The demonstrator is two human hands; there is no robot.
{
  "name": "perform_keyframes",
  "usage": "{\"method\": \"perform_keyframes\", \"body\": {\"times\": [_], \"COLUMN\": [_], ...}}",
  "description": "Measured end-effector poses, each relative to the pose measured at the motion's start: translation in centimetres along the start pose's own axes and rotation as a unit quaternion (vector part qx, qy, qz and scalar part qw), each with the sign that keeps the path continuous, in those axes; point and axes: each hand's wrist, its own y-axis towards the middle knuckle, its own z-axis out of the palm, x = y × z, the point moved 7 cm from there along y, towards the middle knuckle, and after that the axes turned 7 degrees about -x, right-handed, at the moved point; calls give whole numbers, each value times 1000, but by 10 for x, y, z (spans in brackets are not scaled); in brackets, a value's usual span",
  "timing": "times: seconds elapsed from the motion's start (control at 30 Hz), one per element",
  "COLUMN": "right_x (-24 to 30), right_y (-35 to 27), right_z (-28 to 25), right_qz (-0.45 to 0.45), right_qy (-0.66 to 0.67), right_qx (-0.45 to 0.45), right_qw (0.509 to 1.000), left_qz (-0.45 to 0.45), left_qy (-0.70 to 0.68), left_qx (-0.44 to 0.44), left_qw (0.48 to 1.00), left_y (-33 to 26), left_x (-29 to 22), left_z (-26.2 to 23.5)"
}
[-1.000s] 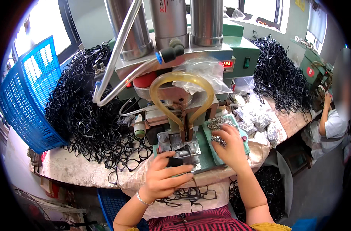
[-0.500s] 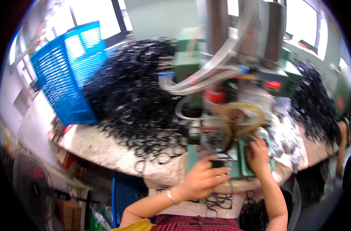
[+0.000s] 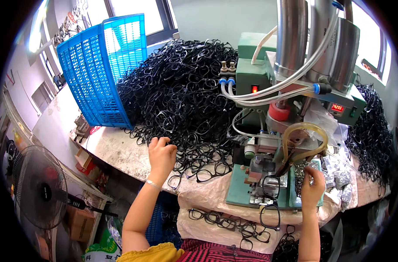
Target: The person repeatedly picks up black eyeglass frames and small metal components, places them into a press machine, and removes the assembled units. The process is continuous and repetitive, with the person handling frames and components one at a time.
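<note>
My left hand [image 3: 162,157] is raised over the near edge of a large heap of black eyeglass frames [image 3: 186,87]. Its fingers are loosely bent with a gap between them, and nothing shows in them. Close to the green tray [image 3: 294,196] of tiny metal parts [image 3: 304,172], my right hand [image 3: 313,187] has its fingertips pinched together; what they hold, if anything, is too small to make out. One black eyeglass frame [image 3: 271,214] hangs at the metal fixture [image 3: 262,168] of a green bench machine [image 3: 256,72], beside the right hand.
A blue plastic basket [image 3: 89,78] leans at the heap's left. More frames [image 3: 227,223] lie on the cloth before me. Right of the machine are small silvery bags [image 3: 341,177] and another dark heap [image 3: 369,131]. A fan [image 3: 39,187] stands at the left.
My left hand has left the machine's front and moved left to the heap. My right hand has drawn slightly back beside the tray. The view has shifted, and an eyeglass frame now shows hanging at the fixture.
</note>
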Motion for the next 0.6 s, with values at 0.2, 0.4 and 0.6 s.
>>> {"method": "perform_keyframes", "body": {"times": [0.2, 0.4, 0.6], "right_x": [-15, -47, 45], "right_y": [-20, -47, 0], "right_z": [-15, -75, -17], "right_qz": [15, 87, 90], "right_qy": [-58, -53, 151], "right_qx": [19, -37, 91], "right_qw": [998, 994, 980], "left_qz": [-3, -7, -281], "left_qy": [78, -149, -531], "left_qx": [31, -14, -110], "left_qw": [997, 989, 792], "left_y": [-35, -10, 32], "left_x": [12, -41, -37], "left_z": [79, 44, 25]}}
